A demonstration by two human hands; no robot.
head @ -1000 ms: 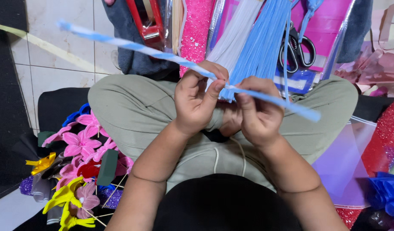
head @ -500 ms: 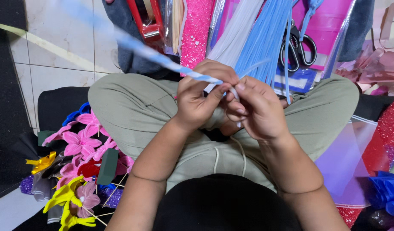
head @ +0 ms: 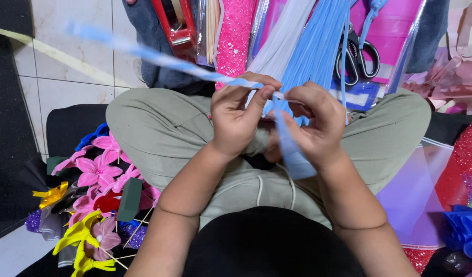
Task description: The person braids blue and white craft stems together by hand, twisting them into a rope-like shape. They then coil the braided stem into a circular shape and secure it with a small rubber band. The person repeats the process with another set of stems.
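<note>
Pinching a blue-and-white strip (head: 195, 72) over the lap, both hands are closed on it: left hand (head: 238, 120) grips where it runs up-left, right hand (head: 315, 125) bends the other end down. Pink flowers (head: 100, 172) lie left, scissors (head: 356, 56) up top.

This looks like a home corner turned into a craft spot, with a person sitting cross-legged on a black floor cushion (head: 67, 128) laid over pale square floor tiles (head: 67, 87) instead of at a bench. Supplies lie in loose piles all round: a heap of pink ribbon flowers on thin sticks (head: 100, 169) with yellow ribbon flowers (head: 82, 238) beside one knee, black-handled scissors (head: 356, 56), a red tape dispenser (head: 177, 25), a pink glitter foam roll (head: 236, 38) and a sheaf of long blue ribbon strips (head: 318, 46) ahead. Crumpled pink wrapping paper (head: 459, 77) and a clear plastic sheet (head: 415, 190) sit on the other side.
</note>
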